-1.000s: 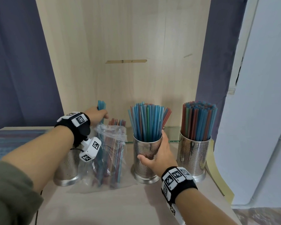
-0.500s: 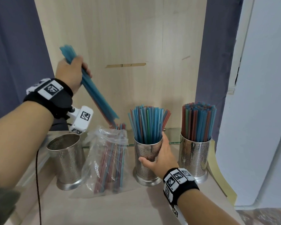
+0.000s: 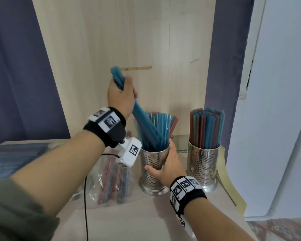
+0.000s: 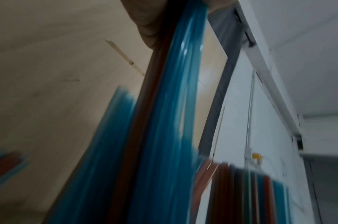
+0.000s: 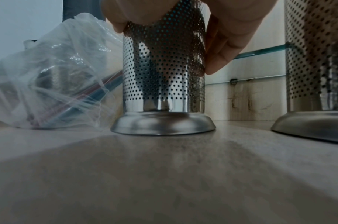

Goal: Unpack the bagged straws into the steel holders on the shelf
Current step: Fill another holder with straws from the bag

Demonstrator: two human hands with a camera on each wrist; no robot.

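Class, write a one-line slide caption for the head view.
Left hand lowers blue straws into the middle steel holder, which the right hand steadies.

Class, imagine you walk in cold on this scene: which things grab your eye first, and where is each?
First, the blue straw bundle held slanted in the left hand, its lower ends entering the middle steel holder. The right hand wraps that holder. To its right stands a full holder; to its left lies the plastic bag of straws.
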